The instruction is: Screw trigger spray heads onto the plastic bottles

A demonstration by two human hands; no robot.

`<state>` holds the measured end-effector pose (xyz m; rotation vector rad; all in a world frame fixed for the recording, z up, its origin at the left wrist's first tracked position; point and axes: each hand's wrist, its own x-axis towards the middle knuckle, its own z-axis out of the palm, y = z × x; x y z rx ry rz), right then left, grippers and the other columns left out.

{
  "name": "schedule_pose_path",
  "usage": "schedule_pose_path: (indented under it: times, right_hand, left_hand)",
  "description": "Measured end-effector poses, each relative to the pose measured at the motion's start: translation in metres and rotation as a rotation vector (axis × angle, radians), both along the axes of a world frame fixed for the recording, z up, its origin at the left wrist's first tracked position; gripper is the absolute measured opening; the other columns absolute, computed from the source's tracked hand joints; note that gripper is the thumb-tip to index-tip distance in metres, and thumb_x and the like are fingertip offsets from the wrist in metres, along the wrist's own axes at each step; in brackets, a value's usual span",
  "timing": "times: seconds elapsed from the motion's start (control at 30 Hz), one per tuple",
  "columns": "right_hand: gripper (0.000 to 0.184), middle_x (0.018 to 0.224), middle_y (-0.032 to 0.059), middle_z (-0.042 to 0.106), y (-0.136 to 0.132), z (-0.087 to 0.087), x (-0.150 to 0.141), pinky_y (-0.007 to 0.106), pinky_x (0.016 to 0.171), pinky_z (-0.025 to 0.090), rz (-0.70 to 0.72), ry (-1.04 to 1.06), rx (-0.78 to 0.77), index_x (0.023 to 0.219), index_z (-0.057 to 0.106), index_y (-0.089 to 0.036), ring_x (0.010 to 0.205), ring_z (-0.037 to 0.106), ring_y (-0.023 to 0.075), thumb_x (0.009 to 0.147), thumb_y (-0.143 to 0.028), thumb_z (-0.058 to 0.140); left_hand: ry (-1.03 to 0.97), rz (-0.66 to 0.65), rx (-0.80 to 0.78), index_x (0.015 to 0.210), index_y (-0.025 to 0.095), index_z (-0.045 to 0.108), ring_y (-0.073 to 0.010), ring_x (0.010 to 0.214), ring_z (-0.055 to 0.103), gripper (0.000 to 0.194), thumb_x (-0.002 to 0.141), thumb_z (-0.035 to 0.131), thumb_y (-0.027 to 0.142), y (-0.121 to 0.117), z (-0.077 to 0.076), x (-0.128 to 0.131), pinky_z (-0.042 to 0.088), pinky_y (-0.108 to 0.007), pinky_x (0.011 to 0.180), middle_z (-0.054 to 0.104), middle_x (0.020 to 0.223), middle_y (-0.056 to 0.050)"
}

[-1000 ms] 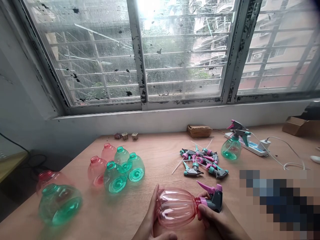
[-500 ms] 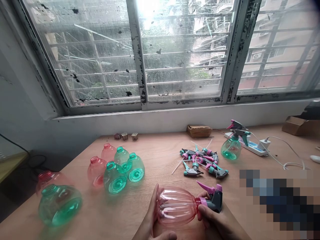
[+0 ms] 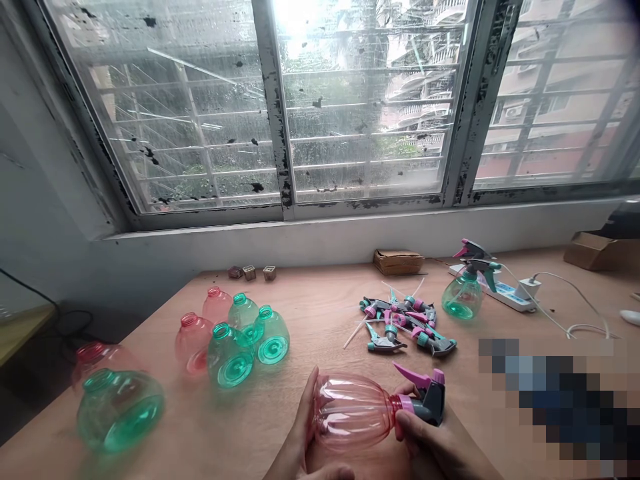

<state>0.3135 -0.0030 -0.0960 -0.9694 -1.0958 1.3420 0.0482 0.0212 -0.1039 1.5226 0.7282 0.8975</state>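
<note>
A clear pink spray bottle [image 3: 353, 410] lies on its side between my hands, low in the middle of the view. Its grey spray head [image 3: 429, 400] with a pink trigger and pink collar sits on the neck and points right. My left hand [image 3: 305, 427] cups the bottle's base, the palm against it and the thumb below. With thumb and fingers my right hand [image 3: 423, 433] grips the collar at the neck. Beyond them lies a pile of loose spray heads [image 3: 400, 320] in grey, pink and teal, some with thin tubes.
Several open green bottles [image 3: 230, 357] and pink bottles [image 3: 193, 340] stand at left. Back right, a green bottle [image 3: 463, 297] with a spray head stands by a white power strip [image 3: 515, 298] and its cable. A small cardboard box [image 3: 399, 262] is near the wall below the window.
</note>
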Motion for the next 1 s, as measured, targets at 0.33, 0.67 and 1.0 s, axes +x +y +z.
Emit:
schedule_pose_path:
  times: [0.33, 0.67, 1.0]
  right_hand:
    - [0.042, 0.066, 0.0002, 0.068, 0.002, -0.004, 0.0, 0.027, 0.052, 0.035, -0.003, 0.031, -0.007, 0.096, 0.058, -0.017, 0.051, 0.052, 0.0132, 0.079, -0.051, 0.079]
    - [0.043, 0.067, 0.0001, 0.067, 0.001, -0.001, -0.001, 0.027, 0.052, 0.037, -0.005, -0.006, 0.003, 0.096, 0.059, -0.017, 0.051, 0.051, 0.0129, 0.079, -0.052, 0.078]
    - [0.038, 0.067, -0.0004, 0.068, 0.002, -0.004, 0.002, 0.027, 0.052, 0.034, -0.005, 0.002, 0.026, 0.098, 0.056, -0.019, 0.051, 0.052, 0.013, 0.083, -0.049, 0.075]
  left_hand:
    - [-0.023, 0.006, -0.026, 0.159, 0.032, 0.008, -0.0306, 0.154, 0.017, 0.1, 0.085, 0.074, 0.047, 0.003, 0.002, 0.003, 0.014, -0.047, 0.126, 0.015, 0.169, -0.005]
    - [-0.05, 0.009, -0.099, 0.159, 0.025, 0.014, -0.0321, 0.154, 0.015, 0.096, 0.086, 0.069, 0.054, 0.003, -0.006, 0.0, 0.011, -0.047, 0.127, 0.017, 0.168, -0.007]
    - [-0.011, 0.024, -0.07, 0.159, 0.026, 0.002, -0.0319, 0.153, 0.019, 0.108, 0.083, 0.074, 0.05, 0.0, 0.002, 0.004, 0.009, -0.048, 0.126, 0.024, 0.166, -0.01]
